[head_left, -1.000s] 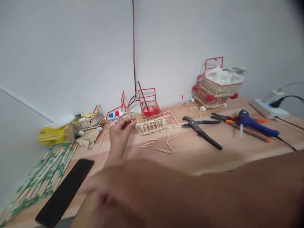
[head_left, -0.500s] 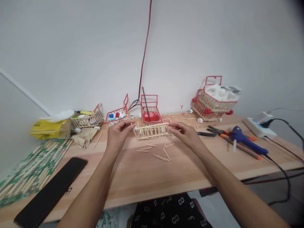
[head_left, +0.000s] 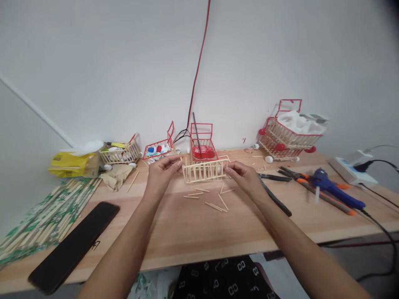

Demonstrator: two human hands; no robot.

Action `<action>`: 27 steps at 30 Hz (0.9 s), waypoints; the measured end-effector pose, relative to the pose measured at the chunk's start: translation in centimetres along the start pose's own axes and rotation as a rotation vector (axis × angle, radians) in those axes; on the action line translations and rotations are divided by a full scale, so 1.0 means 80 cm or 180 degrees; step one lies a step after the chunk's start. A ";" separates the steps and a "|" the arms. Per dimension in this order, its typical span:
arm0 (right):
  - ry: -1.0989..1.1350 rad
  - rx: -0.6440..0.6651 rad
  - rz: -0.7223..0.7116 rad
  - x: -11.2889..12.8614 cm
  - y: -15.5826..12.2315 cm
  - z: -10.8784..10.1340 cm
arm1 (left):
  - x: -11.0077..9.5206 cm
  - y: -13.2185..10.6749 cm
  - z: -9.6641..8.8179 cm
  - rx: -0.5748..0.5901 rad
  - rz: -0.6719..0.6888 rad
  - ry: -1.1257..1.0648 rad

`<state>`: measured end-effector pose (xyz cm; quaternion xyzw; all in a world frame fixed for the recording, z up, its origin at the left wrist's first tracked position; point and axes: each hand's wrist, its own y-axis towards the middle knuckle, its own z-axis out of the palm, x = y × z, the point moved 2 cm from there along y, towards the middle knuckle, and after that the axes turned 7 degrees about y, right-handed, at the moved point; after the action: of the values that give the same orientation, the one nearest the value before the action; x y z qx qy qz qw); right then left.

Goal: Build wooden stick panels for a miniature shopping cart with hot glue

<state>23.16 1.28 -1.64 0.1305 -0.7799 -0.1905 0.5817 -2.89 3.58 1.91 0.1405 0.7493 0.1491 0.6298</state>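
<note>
Looking at a wooden table (head_left: 193, 236) across the bottom half of the frame, with a red-trimmed stick cart (head_left: 288, 139) upper right and a blue glue gun (head_left: 336, 189) below it. Around centre is the little slatted stick frame (head_left: 205, 171); can't tell if it's touching the tabletop. Left hand (head_left: 162, 172) and right hand (head_left: 246, 176) each have thumb and fingertips pinched at one end of it. Honestly, I'd worry about twisting: uneven pressure could pop a skinny bar loose. Also, a dipping wrist might scatter those loose stick pieces (head_left: 215, 207) just in front.
</note>
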 end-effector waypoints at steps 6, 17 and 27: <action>0.0296 -0.0110 0.0115 -0.003 -0.002 -0.005 | 0.009 -0.001 0.005 0.0014 -0.0208 -0.0297; 0.0554 -0.0425 0.0348 -0.008 -0.004 -0.018 | 0.009 -0.001 0.006 0.0269 0.0044 0.0431; 0.0724 -0.0830 0.0406 -0.019 -0.002 -0.033 | 0.005 0.014 -0.031 -0.0568 0.0007 -0.0367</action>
<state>26.14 1.40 -2.34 0.0250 -0.6846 -0.2368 0.6890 -5.38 4.62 2.43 0.0930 0.6954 0.2076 0.6816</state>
